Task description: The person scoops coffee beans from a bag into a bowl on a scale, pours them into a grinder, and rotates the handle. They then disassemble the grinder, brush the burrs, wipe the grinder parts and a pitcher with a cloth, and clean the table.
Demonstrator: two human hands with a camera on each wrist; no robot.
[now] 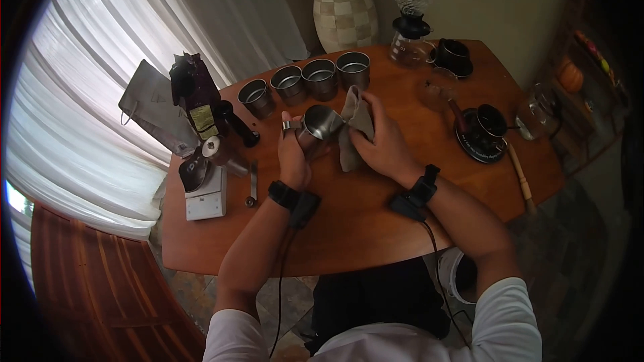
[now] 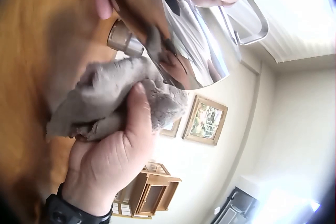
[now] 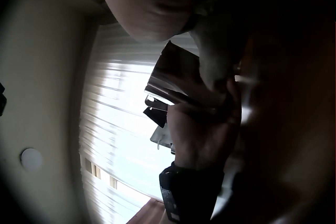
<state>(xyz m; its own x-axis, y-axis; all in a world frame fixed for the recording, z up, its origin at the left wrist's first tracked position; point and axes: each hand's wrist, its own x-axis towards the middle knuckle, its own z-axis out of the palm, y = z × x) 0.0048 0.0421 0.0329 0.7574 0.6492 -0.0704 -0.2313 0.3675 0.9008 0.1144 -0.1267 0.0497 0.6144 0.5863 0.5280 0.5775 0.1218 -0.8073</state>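
The left hand (image 1: 292,159) grips a shiny metal cup (image 1: 320,123) from below and the side, its mouth tilted up and its handle toward the left. A grey cloth (image 1: 355,131) is pinched in the right hand (image 1: 388,142) beside the cup's right side. In the left wrist view the right hand (image 2: 113,161) has its thumb on the bunched cloth (image 2: 105,92), which meets the rim of the cup (image 2: 173,35). The right wrist view is dark; there the left hand (image 3: 202,129) lies around the cup (image 3: 178,74).
Several metal cups (image 1: 320,79) stand in a row behind the hands. At left are a white scale (image 1: 206,202), a coffee bag (image 1: 194,90) and a grinder (image 1: 225,155). At right are a glass dripper (image 1: 410,27), a black cup (image 1: 492,121) on a saucer, and a brush (image 1: 520,173).
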